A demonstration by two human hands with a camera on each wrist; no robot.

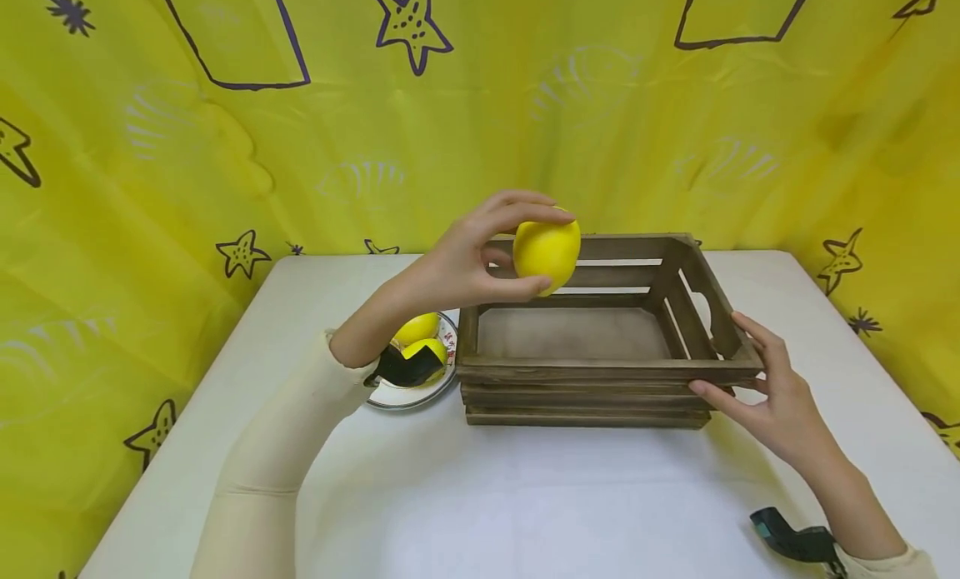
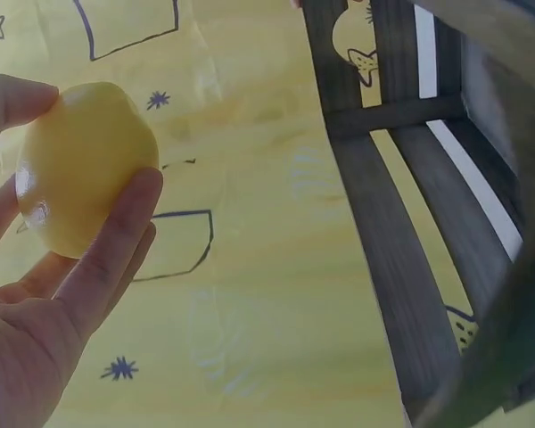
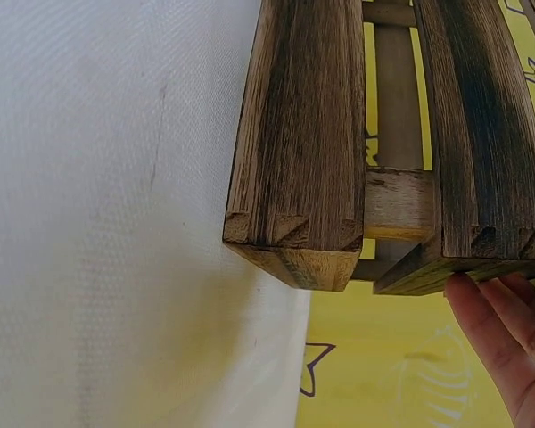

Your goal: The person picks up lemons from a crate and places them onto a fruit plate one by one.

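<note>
My left hand (image 1: 476, 254) holds a yellow lemon (image 1: 549, 250) between thumb and fingers, raised above the back left part of a brown slatted wooden crate (image 1: 592, 371). In the left wrist view the lemon (image 2: 85, 169) sits between the fingertips, apart from the crate (image 2: 366, 223). At the crate's front right corner is my right hand (image 1: 783, 408), its thumb on the front and its fingers on the end side. The right wrist view shows its fingertips (image 3: 464, 294) against the crate's end (image 3: 481, 241). No fruit shows on the visible part of the crate's floor.
Left of the crate a white plate (image 1: 401, 402) with a dark rim bears at least two lemons (image 1: 418, 329), partly behind the left wrist. A white cloth covers the table (image 1: 480, 512). Behind it hangs a yellow patterned curtain (image 1: 480, 129).
</note>
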